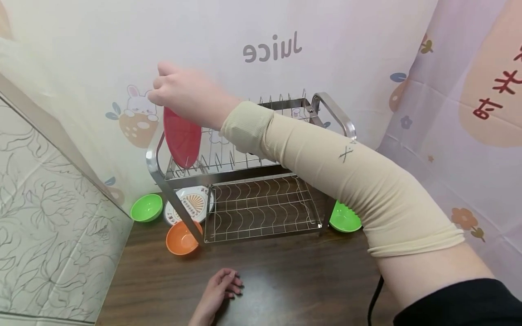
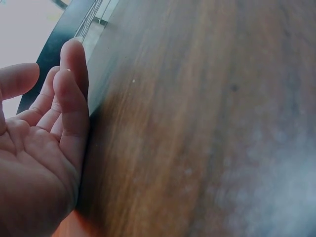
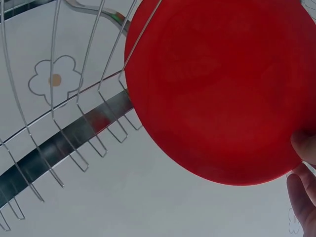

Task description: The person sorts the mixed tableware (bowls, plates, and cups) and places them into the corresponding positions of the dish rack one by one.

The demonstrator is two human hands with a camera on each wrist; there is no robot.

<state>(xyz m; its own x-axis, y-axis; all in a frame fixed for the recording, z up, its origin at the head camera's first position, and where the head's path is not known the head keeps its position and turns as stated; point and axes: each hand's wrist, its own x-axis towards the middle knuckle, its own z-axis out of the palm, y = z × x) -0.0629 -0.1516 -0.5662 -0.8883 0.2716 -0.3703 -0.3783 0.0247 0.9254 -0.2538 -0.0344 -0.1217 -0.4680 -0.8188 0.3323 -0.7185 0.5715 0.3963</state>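
A red plate (image 1: pixel 182 140) stands on edge at the left end of the upper tier of a metal dish rack (image 1: pixel 244 174). My right hand (image 1: pixel 187 93) pinches its upper rim; in the right wrist view the thumb (image 3: pixel 305 145) lies on the face of the red plate (image 3: pixel 222 94), with fingers behind the rim. Rack wires cross the plate's edge there. My left hand (image 1: pixel 218 290) rests on the wooden table (image 1: pixel 285 280) in front of the rack, fingers loosely bent around nothing. The left wrist view shows that hand (image 2: pixel 44 133) with its palm turned sideways, holding nothing.
Left of the rack are a green bowl (image 1: pixel 147 208), a white patterned plate (image 1: pixel 169 215) and an orange bowl (image 1: pixel 179 240). Another green bowl (image 1: pixel 344 218) sits by the rack's right leg. A black cable (image 1: pixel 374 299) hangs at the right. Printed curtains stand behind and at the right.
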